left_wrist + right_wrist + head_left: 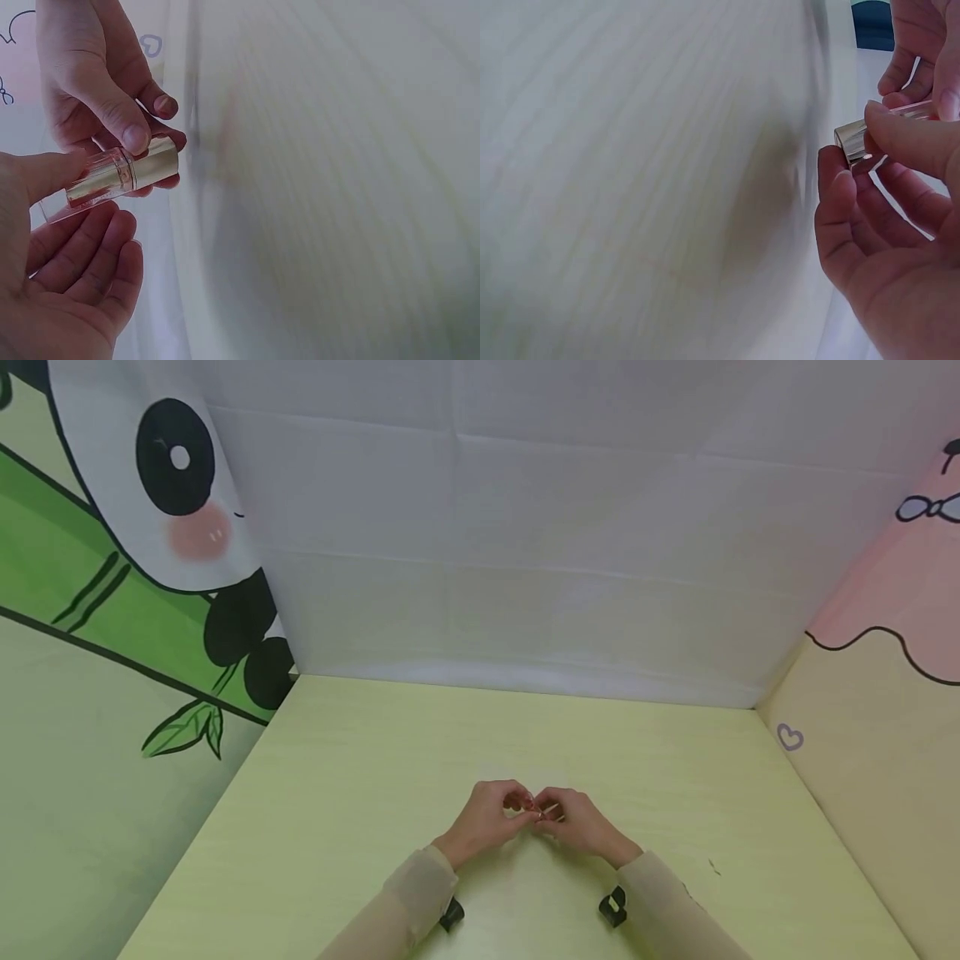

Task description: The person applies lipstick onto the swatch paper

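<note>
The pale, wood-grained table (pixel 360 760) bears a thin dark mark (pixel 714 867) rightward.

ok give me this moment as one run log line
left hand: holds tube's clear end | right hand: holds tube's gold end | table: beneath both hands

a purple heart (pixel 790 737) marks the cream wall (pixel 870 768).

Over one bench (pixel 360 760), from afar, I count one left hand (pixel 486 817), one right hand (pixel 583 824), two sleeves (pixel 390 906), two black devices (pixel 613 907) and one clear-and-gold tube (pixel 112 180); on the wall right of the bench, one drawn heart (pixel 781 737).
</note>
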Demonstrator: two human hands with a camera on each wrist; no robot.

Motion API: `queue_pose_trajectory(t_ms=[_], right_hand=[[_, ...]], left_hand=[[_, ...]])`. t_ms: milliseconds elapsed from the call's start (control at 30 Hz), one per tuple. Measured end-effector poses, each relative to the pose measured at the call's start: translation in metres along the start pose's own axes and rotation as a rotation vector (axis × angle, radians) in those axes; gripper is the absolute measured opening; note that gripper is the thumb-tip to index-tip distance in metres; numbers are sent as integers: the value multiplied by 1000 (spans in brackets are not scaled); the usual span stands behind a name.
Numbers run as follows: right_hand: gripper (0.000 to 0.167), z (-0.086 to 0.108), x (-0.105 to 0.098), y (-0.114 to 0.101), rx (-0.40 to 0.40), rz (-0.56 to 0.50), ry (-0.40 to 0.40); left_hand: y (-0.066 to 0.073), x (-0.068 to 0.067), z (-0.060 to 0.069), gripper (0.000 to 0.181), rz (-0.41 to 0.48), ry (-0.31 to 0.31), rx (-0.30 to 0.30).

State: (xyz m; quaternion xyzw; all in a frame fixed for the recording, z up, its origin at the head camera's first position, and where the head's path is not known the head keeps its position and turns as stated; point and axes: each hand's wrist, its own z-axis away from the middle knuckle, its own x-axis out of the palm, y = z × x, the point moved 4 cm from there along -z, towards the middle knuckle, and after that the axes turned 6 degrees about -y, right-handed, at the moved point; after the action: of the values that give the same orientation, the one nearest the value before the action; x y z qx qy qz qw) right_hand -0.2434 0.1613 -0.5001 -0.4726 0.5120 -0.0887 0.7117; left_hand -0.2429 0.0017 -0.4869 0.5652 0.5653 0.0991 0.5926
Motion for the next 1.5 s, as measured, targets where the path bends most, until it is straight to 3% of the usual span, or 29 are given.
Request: queue_pose_trajectory(t_ms=[1067,1500], right_hand=[[15,2,1,-6,11,11,-45],[16,1,-5,-4,29,44,-11]], left_hand=[[1,-7,2,10,6,42,13],[9,-22,0,11,46,105,38]])
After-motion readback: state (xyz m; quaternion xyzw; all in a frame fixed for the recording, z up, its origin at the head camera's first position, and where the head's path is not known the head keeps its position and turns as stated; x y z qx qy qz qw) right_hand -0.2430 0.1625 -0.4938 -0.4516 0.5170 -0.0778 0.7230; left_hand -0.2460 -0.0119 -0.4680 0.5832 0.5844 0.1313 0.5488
